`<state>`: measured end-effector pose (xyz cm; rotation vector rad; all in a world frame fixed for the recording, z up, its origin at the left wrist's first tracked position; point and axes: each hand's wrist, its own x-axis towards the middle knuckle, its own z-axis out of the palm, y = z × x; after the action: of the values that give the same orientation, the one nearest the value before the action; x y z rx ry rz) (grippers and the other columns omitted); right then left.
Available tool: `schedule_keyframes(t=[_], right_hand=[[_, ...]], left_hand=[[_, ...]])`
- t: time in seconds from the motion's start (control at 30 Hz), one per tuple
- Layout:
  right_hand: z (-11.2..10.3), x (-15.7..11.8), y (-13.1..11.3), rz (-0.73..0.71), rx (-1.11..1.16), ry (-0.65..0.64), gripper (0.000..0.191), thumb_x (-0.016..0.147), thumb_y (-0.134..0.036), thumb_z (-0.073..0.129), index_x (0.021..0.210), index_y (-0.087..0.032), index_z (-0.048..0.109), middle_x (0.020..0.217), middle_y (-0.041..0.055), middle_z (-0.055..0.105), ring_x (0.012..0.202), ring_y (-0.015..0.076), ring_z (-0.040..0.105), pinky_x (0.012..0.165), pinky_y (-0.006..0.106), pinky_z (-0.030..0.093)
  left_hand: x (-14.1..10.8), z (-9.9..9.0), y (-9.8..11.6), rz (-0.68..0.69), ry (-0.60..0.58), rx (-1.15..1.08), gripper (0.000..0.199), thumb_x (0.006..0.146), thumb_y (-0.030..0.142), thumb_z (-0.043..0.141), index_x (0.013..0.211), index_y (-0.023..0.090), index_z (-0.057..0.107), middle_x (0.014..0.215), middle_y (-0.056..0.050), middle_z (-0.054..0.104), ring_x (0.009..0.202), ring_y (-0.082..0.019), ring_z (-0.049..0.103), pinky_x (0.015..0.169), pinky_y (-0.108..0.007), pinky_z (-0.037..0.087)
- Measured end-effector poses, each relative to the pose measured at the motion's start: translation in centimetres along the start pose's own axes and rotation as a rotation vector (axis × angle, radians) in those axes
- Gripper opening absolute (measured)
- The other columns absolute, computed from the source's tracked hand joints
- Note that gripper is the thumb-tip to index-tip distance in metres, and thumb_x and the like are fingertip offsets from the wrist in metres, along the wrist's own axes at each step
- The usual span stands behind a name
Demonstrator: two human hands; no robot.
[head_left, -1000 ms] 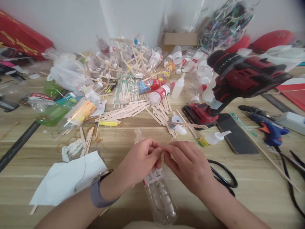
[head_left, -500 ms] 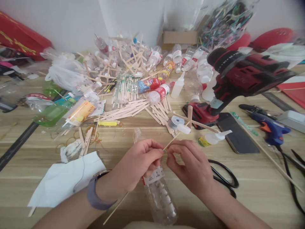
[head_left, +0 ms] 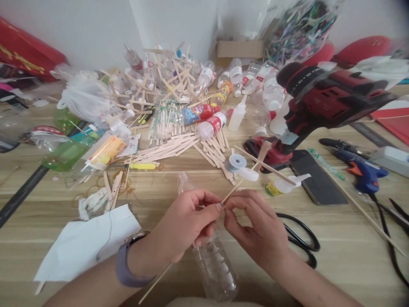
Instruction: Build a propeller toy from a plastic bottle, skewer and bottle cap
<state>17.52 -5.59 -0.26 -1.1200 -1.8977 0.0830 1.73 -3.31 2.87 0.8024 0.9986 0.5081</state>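
Thin wooden stick (head_left: 232, 193) sits pinched in the left hand (head_left: 188, 217). Left beyond that grip, an orange-labelled bottle (head_left: 110, 150); straight beyond, a red-labelled bottle (head_left: 212, 125); just beside, the right hand (head_left: 260, 224), pinch unclear; farther right, a yellow-labelled bottle (head_left: 276, 187). Lettering's blurred.

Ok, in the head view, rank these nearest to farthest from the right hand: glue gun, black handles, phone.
From the right hand:
1. Black handles: just to its right.
2. Phone: farther right and forward.
3. Glue gun: right of the phone.
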Motion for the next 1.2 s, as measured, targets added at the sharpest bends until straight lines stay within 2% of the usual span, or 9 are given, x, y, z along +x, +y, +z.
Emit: schedule_keyframes(t=[0.2, 0.37, 0.43, 0.6, 0.73, 0.87, 1.0, 1.2], right_hand=[[-0.1, -0.1, -0.1, 0.073, 0.009, -0.009, 0.016, 0.083, -0.008, 0.054, 0.080, -0.023, 0.054, 0.071, -0.0010, 0.066, 0.067, 0.0148, 0.063, 0.065, 0.028, 0.049], [0.1, -0.5, -0.2, 0.205, 0.082, -0.019, 0.015, 0.080, -0.008, 0.056, 0.076, -0.023, 0.054, 0.069, -0.0022, 0.064, 0.066, 0.0143, 0.061, 0.065, 0.028, 0.045], [0.4, -0.8, -0.3, 0.333, 0.197, -0.017, 0.014, 0.080, -0.010, 0.056, 0.074, -0.023, 0.055, 0.068, -0.0025, 0.062, 0.064, 0.0139, 0.059, 0.063, 0.027, 0.044], [1.0, -1.4, -0.8, 0.805, 0.671, -0.029, 0.011, 0.081, -0.025, 0.061, 0.071, -0.022, 0.058, 0.065, -0.0018, 0.059, 0.062, 0.0145, 0.054, 0.061, 0.028, 0.043], [1.3, -1.4, -1.0, 1.012, 0.981, -0.036, 0.015, 0.077, -0.030, 0.068, 0.069, -0.020, 0.058, 0.064, -0.0025, 0.058, 0.062, 0.0133, 0.052, 0.062, 0.026, 0.042], [1.4, -1.4, -0.9, 1.062, 1.092, -0.048, 0.018, 0.077, -0.030, 0.070, 0.068, -0.019, 0.058, 0.063, -0.0034, 0.057, 0.061, 0.0116, 0.051, 0.063, 0.025, 0.041], [1.4, -1.4, -0.9, 1.037, 1.077, -0.061, 0.018, 0.078, -0.030, 0.070, 0.069, -0.019, 0.059, 0.063, -0.0033, 0.057, 0.062, 0.0119, 0.052, 0.065, 0.026, 0.041], [1.3, -1.4, -0.9, 1.035, 1.032, -0.072, 0.017, 0.077, -0.030, 0.070, 0.068, -0.020, 0.059, 0.063, -0.0031, 0.058, 0.063, 0.0130, 0.052, 0.065, 0.026, 0.041]], left_hand=[[-0.2, 0.3, -0.2, 0.068, 0.019, 0.033, 0.017, 0.081, 0.029, 0.061, 0.084, 0.013, 0.058, 0.044, 0.008, 0.051, 0.035, -0.003, 0.040, 0.037, -0.015, 0.030], [-0.1, 0.5, -0.3, 0.089, 0.050, 0.029, 0.020, 0.080, 0.029, 0.060, 0.091, 0.013, 0.057, 0.045, 0.009, 0.050, 0.037, -0.004, 0.038, 0.037, -0.015, 0.029], [-0.1, 0.6, -0.3, 0.093, 0.064, 0.029, 0.020, 0.079, 0.029, 0.060, 0.092, 0.014, 0.056, 0.044, 0.009, 0.049, 0.038, -0.004, 0.037, 0.037, -0.015, 0.029], [0.0, 0.9, -0.5, 0.135, 0.097, 0.069, 0.017, 0.081, 0.030, 0.059, 0.087, 0.014, 0.057, 0.044, 0.010, 0.048, 0.040, -0.004, 0.037, 0.039, -0.015, 0.029], [0.0, 1.1, -0.7, 0.137, 0.123, 0.097, 0.016, 0.082, 0.029, 0.058, 0.085, 0.014, 0.057, 0.044, 0.010, 0.046, 0.040, -0.004, 0.036, 0.039, -0.016, 0.027], [-0.1, 1.1, -0.8, 0.163, 0.128, 0.111, 0.017, 0.082, 0.029, 0.058, 0.091, 0.014, 0.055, 0.047, 0.010, 0.047, 0.040, -0.004, 0.037, 0.038, -0.016, 0.027], [-0.1, 1.0, -0.8, 0.179, 0.132, 0.147, 0.021, 0.084, 0.030, 0.056, 0.099, 0.015, 0.053, 0.050, 0.009, 0.050, 0.041, -0.005, 0.039, 0.039, -0.016, 0.029], [-0.3, 1.0, -0.8, 0.161, 0.127, 0.226, 0.016, 0.085, 0.030, 0.053, 0.090, 0.015, 0.057, 0.050, 0.007, 0.050, 0.041, -0.006, 0.041, 0.040, -0.018, 0.032]])
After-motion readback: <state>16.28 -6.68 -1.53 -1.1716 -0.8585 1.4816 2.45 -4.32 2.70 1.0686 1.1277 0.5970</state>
